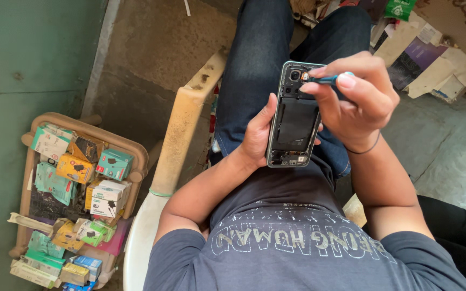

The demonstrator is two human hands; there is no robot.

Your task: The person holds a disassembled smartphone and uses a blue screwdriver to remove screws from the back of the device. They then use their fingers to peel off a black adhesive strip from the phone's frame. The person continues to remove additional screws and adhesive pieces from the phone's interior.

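My left hand (258,133) grips an opened phone (293,116) from its left side, over my lap. The phone's back cover is off, so a black battery and small circuit parts show inside a silvery frame. My right hand (354,97) pinches a thin blue tool (324,79), and its tip touches the camera corner at the phone's upper end. A dark band circles my right wrist.
I sit in a cream plastic chair (182,124) on a concrete floor. A tan plastic stool (136,156) at the lower left carries several small coloured boxes (76,170). Cardboard and paper scraps (432,59) lie at the upper right.
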